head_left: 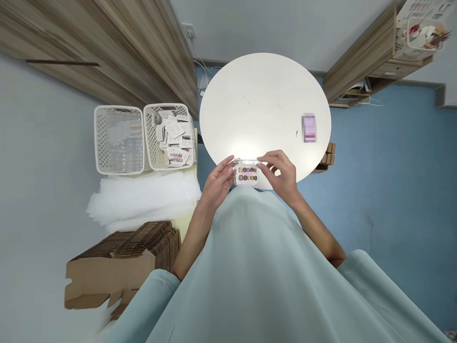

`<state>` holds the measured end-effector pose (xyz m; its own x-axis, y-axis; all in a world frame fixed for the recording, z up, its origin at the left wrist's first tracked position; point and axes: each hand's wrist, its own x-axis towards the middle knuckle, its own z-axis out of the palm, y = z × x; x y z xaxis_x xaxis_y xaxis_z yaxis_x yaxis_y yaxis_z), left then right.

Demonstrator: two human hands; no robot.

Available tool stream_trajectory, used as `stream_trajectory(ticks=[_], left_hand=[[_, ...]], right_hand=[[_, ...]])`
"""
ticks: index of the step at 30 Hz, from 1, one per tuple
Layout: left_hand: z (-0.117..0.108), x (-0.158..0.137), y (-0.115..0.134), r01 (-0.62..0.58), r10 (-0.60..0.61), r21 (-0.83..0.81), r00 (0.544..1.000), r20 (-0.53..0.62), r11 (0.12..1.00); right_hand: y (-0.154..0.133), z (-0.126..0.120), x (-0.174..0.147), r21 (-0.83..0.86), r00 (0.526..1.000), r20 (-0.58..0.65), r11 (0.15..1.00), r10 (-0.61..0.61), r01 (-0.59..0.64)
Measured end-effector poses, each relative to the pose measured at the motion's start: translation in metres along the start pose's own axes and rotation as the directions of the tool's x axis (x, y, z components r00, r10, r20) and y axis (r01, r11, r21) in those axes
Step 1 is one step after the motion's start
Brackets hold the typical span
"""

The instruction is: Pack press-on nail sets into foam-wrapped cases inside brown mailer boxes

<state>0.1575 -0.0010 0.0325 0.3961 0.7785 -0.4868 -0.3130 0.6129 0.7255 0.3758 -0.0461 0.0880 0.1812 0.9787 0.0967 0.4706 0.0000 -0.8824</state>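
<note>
Just over the near edge of a white round table (pixel 260 100), a small clear plastic case (pixel 246 182) is held between my two hands. Two rows of round dark, gold and pinkish pieces show inside it; they look like press-on nails, though I cannot be sure. My left hand (pixel 218 183) grips the case's left side with thumb and fingers. At the top right corner, my right hand (pixel 282 174) pinches the edge of the raised clear lid. The undersides of my fingers are hidden.
A blurred purple packet (pixel 309 127) lies on the table's right side. Left of the table stand a white basket of clear cases (pixel 98 143) and a white basket of printed cards (pixel 147 143). Nearer are white sheets (pixel 143 197) and folded cardboard boxes (pixel 110 276).
</note>
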Motion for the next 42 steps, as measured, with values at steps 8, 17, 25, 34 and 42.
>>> stream_trajectory(ticks=[8,17,25,34,42], left_hand=[[0.007,0.003,0.003,-0.012,0.012,0.004,1.000,0.016,1.000],[0.005,0.006,0.003,-0.052,0.051,0.049,0.998,0.030,0.997],[0.008,0.004,0.008,-0.084,0.083,0.107,0.996,0.016,0.991],[-0.005,-0.004,0.001,-0.075,0.093,0.270,0.994,-0.055,0.960],[-0.029,-0.008,0.000,0.032,0.023,0.433,0.992,-0.120,0.901]], right_hand=[[0.009,0.004,-0.039,-0.041,0.991,0.133,0.999,-0.028,0.034],[0.007,0.000,-0.043,0.029,0.981,0.094,0.984,0.170,-0.174],[0.013,0.005,-0.033,0.252,0.788,0.348,0.758,0.509,-0.601],[0.019,0.017,-0.024,0.309,0.768,0.330,0.706,0.549,-0.637],[0.030,0.034,-0.016,0.302,0.745,0.378,0.688,0.549,-0.660]])
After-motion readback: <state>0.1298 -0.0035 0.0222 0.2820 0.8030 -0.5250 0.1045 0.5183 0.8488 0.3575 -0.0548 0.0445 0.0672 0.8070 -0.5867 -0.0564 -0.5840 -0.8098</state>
